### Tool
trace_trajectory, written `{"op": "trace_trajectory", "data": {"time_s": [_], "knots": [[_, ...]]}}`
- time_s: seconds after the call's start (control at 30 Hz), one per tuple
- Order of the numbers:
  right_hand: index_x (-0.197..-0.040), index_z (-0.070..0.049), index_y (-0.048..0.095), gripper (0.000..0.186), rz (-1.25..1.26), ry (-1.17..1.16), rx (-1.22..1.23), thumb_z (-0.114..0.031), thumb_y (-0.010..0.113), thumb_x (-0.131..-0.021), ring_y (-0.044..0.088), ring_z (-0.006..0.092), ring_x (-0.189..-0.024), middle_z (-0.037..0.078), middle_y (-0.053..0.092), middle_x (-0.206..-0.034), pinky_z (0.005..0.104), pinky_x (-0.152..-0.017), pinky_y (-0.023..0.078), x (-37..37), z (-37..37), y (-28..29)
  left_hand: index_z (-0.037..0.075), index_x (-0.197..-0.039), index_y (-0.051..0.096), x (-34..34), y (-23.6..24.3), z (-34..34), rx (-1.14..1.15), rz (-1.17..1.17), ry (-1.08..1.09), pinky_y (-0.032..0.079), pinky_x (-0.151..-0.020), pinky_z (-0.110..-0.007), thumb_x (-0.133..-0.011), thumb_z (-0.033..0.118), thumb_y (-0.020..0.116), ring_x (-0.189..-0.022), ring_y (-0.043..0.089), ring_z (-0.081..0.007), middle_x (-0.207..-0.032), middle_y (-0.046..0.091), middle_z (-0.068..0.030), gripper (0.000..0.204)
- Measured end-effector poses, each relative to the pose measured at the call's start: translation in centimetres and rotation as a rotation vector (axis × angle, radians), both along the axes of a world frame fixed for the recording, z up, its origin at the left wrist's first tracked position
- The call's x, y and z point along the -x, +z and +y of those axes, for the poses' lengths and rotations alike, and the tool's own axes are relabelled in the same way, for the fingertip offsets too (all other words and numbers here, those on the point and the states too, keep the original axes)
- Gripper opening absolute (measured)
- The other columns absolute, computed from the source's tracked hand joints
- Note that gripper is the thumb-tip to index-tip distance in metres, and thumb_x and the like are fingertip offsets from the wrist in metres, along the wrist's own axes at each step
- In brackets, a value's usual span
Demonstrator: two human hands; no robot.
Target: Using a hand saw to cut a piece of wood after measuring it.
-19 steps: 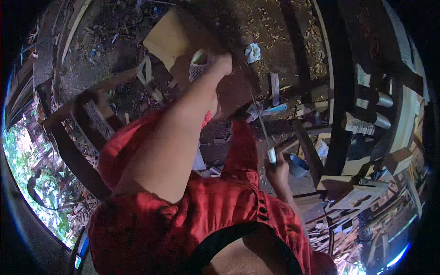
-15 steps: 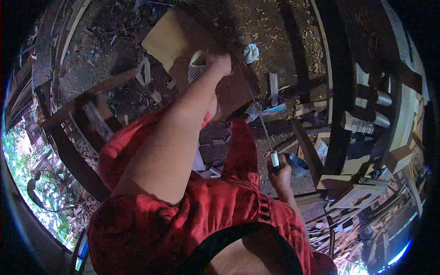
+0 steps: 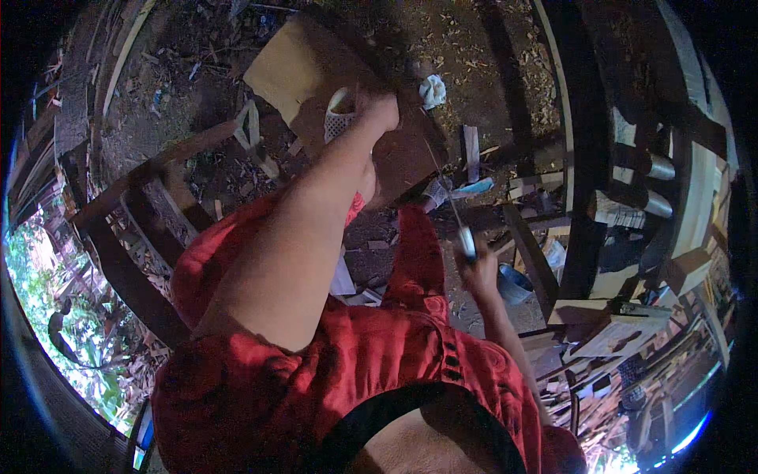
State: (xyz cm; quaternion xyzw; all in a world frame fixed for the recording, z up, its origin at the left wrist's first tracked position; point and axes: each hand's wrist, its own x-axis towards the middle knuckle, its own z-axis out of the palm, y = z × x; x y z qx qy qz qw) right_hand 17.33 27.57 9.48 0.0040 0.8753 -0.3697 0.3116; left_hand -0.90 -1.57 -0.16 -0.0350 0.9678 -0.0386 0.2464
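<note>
My right hand (image 3: 479, 268) grips the white handle (image 3: 467, 242) of a long, thin metal tool (image 3: 454, 205), whose shaft runs up over a brown board (image 3: 410, 154). My left hand (image 3: 381, 110) is closed above that board, beside my foot in a perforated light shoe (image 3: 339, 126); shadow hides whatever its fingers hold. The board lies on the ground with its paler end (image 3: 286, 71) toward the upper left. A second perforated shoe (image 3: 436, 192) is at the board's lower edge, at the end of my red-trousered leg (image 3: 418, 253).
Crumpled white material (image 3: 433, 92) and a light offcut (image 3: 472, 154) lie on the dirt. A blue bucket (image 3: 515, 284) stands right of my right hand. Wooden frames with metal cylinders (image 3: 656, 204) fill the right side; timber pieces (image 3: 158, 189) are at left, with scrap wood (image 3: 584, 387) at lower right.
My right hand has shifted slightly upward with the white-handled tool, which is blurred now. My left hand stays in much the same place over the board.
</note>
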Motion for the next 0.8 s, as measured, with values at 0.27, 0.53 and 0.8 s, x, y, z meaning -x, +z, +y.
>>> {"op": "trace_trajectory", "data": {"time_s": [0.27, 0.53, 0.8], "knots": [[-0.104, -0.006, 0.049, 0.033, -0.316, -0.166, -0.032, -0.021, 0.058, -0.076, 0.059, 0.0373, -0.067, 0.021, 0.059, -0.071, 0.0413, -0.058, 0.045, -4.3, 4.0, 1.2, 0.005, -0.106, 0.056, 0.0, 0.6, 0.2, -0.017, -0.050, 0.035, 0.027, -0.099, -0.045, -0.068, 0.023, 0.058, -0.112, 0.044, -0.0310, -0.115, 0.051, -0.0163, 0.043], [-0.093, 0.000, 0.056, 0.024, -0.025, -0.049, 0.061, -0.016, 0.060, -0.075, 0.055, 0.0170, -0.066, 0.012, 0.058, -0.072, 0.0325, -0.059, 0.044, 4.3, -4.5, -6.0, 0.005, -0.109, 0.055, 0.6, -0.2, 0.0, 0.000, -0.153, 0.089, 0.026, -0.100, -0.042, -0.069, 0.020, 0.054, -0.113, 0.043, -0.0302, -0.119, 0.049, -0.0146, 0.042], [-0.095, -0.003, 0.055, 0.025, -0.006, 0.016, -0.070, -0.016, 0.062, -0.074, 0.056, 0.0236, -0.067, 0.014, 0.057, -0.073, 0.0322, -0.061, 0.044, -1.8, 1.7, -3.5, 0.005, -0.114, 0.051, 0.6, -0.2, 0.0, -0.066, -0.256, 0.154, 0.025, -0.100, -0.040, -0.072, 0.022, 0.051, -0.116, 0.040, -0.0295, -0.124, 0.044, -0.0150, 0.045]]}}
